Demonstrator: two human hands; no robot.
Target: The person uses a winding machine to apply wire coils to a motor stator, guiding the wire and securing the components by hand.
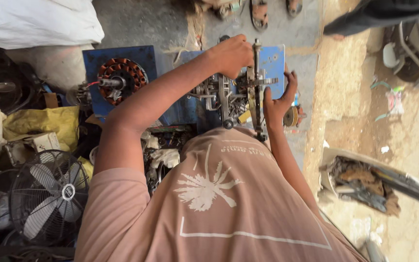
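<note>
A metal hand-cranked winding machine (226, 97) with gears and rods stands on a blue metal stand (272, 63) in front of me. My left hand (232, 54) is closed in a fist around a part at the machine's top, beside its upright metal bar (256, 82). My right hand (278, 99) rests against the right side of that bar, with the fingers spread along the blue plate. Whatever the left fist encloses is hidden by the fingers. My pink shirt fills the lower part of the view.
A motor stator with copper windings (121, 80) sits on a blue plate at the left. A black table fan (48, 196), a yellow bag (42, 123) and a white sack (35, 19) crowd the left side. Another person's sandalled feet (260, 12) and dark clothing (379, 14) are at the top. Scrap lies on the dirt floor at the right (360, 182).
</note>
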